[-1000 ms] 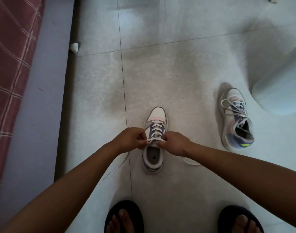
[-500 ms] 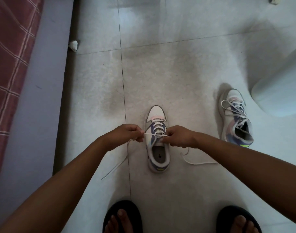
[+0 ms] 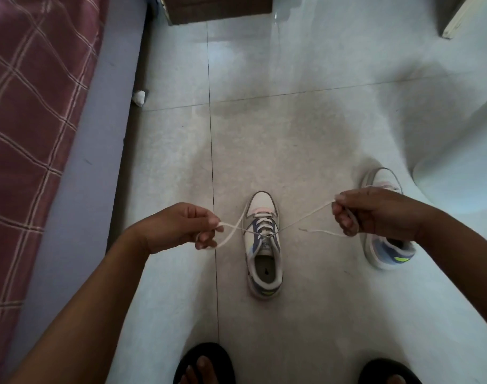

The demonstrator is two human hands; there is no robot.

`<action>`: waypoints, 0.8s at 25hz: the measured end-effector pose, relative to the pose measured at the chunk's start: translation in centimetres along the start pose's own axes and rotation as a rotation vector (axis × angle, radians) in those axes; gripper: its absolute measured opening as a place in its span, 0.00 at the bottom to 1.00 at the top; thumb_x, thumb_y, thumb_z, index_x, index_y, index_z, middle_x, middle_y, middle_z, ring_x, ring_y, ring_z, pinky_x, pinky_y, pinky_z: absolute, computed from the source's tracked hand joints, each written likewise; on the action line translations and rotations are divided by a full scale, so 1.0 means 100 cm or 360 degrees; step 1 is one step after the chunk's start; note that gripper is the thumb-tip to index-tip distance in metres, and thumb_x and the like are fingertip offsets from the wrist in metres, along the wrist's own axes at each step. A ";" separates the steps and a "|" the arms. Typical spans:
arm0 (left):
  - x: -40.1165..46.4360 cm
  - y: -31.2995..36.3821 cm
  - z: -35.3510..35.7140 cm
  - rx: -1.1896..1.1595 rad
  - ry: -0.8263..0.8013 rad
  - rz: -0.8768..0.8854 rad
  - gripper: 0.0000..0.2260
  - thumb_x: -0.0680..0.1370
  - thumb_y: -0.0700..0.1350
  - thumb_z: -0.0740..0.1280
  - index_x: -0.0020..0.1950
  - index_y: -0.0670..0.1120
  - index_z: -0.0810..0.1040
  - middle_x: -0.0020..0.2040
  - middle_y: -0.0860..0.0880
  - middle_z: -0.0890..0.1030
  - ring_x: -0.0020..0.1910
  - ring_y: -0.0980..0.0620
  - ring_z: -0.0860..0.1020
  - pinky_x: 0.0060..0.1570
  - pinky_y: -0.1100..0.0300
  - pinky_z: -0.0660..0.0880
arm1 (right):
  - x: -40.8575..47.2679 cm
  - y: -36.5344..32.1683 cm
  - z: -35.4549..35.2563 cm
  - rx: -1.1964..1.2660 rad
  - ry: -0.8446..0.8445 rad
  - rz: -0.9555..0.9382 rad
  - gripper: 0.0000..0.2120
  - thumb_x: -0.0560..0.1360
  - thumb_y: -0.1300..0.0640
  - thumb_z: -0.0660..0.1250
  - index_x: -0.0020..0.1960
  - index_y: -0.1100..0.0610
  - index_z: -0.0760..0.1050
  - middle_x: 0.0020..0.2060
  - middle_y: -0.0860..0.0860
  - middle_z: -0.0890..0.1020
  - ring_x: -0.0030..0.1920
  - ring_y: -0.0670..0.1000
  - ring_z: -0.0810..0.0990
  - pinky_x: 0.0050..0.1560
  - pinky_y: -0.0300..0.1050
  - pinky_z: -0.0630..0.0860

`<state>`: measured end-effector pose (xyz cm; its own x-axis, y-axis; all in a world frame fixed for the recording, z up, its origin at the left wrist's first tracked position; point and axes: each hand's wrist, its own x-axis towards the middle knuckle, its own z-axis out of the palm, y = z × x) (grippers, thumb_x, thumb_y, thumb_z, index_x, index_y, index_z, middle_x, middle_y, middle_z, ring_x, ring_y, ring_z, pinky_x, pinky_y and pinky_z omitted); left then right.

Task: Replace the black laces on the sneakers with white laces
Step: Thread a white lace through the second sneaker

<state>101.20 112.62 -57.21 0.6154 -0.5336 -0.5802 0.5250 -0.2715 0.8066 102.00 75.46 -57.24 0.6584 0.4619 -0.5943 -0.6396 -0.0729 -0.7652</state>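
The floor [image 3: 292,139] is pale, speckled tile with dark grout lines, one running lengthwise just left of the middle sneaker [image 3: 263,245]. That sneaker stands upright on the tile, toe pointing away. A second sneaker [image 3: 386,245] stands off to its right, partly hidden. Two dark sandals [image 3: 203,364] rest at the near edge. A small white lump [image 3: 139,97], perhaps crumpled paper, lies by the bed [image 3: 43,134] along the left side. A brown box [image 3: 217,8] sits at the far edge.
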 end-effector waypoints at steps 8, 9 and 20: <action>-0.028 0.024 -0.009 -0.0063 0.0096 0.0259 0.14 0.67 0.55 0.75 0.38 0.44 0.83 0.32 0.47 0.80 0.36 0.48 0.81 0.52 0.52 0.78 | -0.030 -0.032 -0.016 0.0159 0.0118 -0.0321 0.12 0.71 0.52 0.63 0.34 0.54 0.80 0.27 0.52 0.76 0.29 0.49 0.75 0.34 0.40 0.77; -0.034 0.028 -0.011 -0.0118 0.0112 0.0318 0.16 0.64 0.55 0.77 0.39 0.44 0.83 0.30 0.48 0.78 0.33 0.50 0.79 0.50 0.53 0.79 | -0.033 -0.037 -0.024 0.0244 0.0071 -0.0388 0.10 0.71 0.50 0.65 0.36 0.54 0.80 0.28 0.51 0.76 0.30 0.48 0.75 0.36 0.41 0.78; -0.070 0.033 -0.023 -0.0869 0.0324 0.0914 0.06 0.70 0.48 0.73 0.44 0.48 0.83 0.34 0.54 0.77 0.31 0.58 0.74 0.35 0.65 0.74 | -0.021 -0.027 -0.079 0.0756 0.0389 -0.0783 0.17 0.83 0.55 0.47 0.61 0.60 0.71 0.50 0.58 0.77 0.47 0.55 0.75 0.50 0.49 0.73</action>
<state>99.96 117.28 -50.79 0.9427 -0.3005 -0.1448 0.2754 0.4562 0.8462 105.48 67.71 -55.94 0.9485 0.1278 -0.2897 -0.3134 0.5101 -0.8010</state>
